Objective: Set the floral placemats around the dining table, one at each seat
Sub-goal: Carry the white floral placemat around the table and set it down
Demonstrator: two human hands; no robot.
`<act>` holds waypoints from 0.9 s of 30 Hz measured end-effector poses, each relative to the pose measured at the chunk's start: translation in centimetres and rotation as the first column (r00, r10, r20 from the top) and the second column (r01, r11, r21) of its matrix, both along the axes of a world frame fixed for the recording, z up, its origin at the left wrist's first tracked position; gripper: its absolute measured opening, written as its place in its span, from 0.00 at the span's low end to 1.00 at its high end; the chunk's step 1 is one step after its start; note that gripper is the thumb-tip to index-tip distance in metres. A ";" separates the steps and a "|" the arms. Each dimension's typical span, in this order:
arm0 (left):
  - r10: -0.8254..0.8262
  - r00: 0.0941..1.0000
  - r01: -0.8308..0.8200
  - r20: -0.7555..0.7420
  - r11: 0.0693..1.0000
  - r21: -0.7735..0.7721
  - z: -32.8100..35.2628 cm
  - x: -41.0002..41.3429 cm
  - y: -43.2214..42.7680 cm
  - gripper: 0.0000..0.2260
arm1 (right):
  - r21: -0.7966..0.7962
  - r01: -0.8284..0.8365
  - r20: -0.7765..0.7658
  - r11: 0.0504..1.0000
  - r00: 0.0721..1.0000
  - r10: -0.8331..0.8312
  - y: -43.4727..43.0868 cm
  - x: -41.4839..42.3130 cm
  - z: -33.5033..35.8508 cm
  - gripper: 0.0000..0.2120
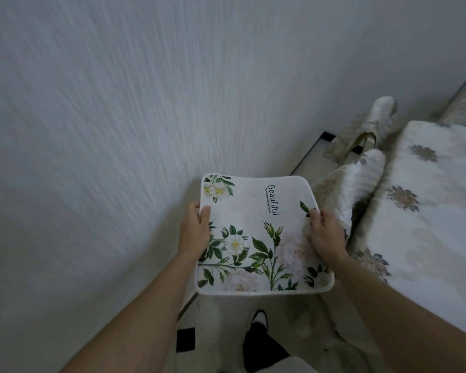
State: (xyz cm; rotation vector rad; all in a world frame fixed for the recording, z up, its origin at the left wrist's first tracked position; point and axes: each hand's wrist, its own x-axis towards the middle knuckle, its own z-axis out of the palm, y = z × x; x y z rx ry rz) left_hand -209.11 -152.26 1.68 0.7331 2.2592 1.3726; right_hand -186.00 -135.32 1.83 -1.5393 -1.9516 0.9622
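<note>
I hold a white floral placemat [261, 238] flat in the air in front of me, printed with green leaves, pale flowers and the word "Beautiful". My left hand [195, 230] grips its left edge, thumb on top. My right hand [324, 232] grips its right edge, fingers curled over it. The dining table [425, 211], covered in a white cloth with grey flower motifs, lies to the right of the mat.
A white textured wall [119, 117] fills the left and top. Two chairs in pale covers, a near one [353, 189] and a far one [369, 127], stand between wall and table. Pale floor tiles with a black inset [186, 339] and my dark-trousered leg [261, 345] are below.
</note>
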 end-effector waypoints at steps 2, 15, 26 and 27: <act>-0.039 0.999 0.039 -0.016 0.999 -0.002 0.3 -0.6 3.0 0.08 | 0.009 0.051 -0.005 0.999 0.999 -0.051 2.0 -0.1 -0.1 0.16; -0.287 0.955 0.283 -0.077 0.957 -0.060 1.6 -5.8 29.9 0.08 | 0.003 0.309 -0.152 0.951 0.940 -0.305 21.6 -1.9 -0.3 0.15; -0.439 0.897 0.430 -0.047 0.894 -0.126 2.1 -5.7 47.4 0.08 | -0.019 0.463 -0.160 0.886 0.873 -0.460 34.8 -1.0 -0.5 0.16; -0.450 0.892 0.441 -0.051 0.888 -0.129 2.0 -5.7 48.5 0.08 | -0.021 0.469 -0.152 0.883 0.871 -0.467 35.5 -0.9 -0.6 0.16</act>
